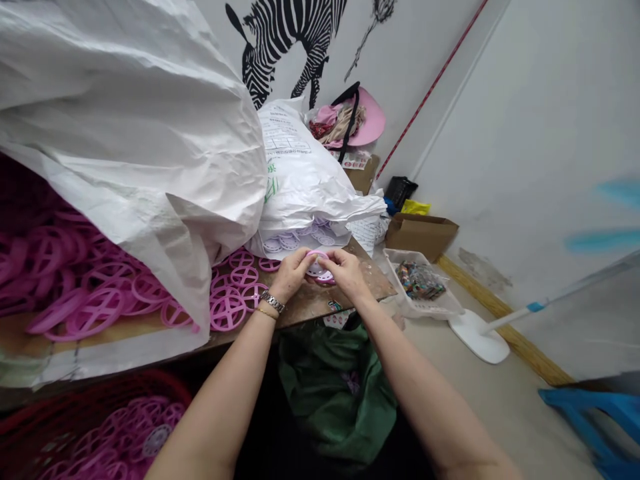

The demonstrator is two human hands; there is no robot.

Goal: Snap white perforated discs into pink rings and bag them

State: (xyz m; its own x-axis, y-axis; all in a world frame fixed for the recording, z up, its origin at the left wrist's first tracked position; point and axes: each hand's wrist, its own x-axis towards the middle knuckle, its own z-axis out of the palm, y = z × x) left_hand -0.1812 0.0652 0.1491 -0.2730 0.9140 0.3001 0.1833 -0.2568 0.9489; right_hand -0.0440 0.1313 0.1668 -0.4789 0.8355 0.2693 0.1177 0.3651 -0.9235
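Observation:
Between my two hands is a round plastic disc (316, 268), pale lilac with a pink rim. My left hand (293, 273) grips its left side, thumb on top, and wears a metal watch. From the right, my right hand (347, 272) pinches the same disc. Below it another pink-rimmed edge shows, partly hidden by my fingers. Pink spoked rings (229, 309) lie on the table left of my hands. Just beyond them, pale lilac discs (290, 240) spill from the mouth of a white sack (310, 173).
A large white sack (125, 120) with pink rings fills the left. Below it stands a red basket (165, 380). Green cloth (335, 393) covers my lap. A white tray (435, 308) of small packets, a cardboard box (423, 237) and a blue stool (595, 413) are right.

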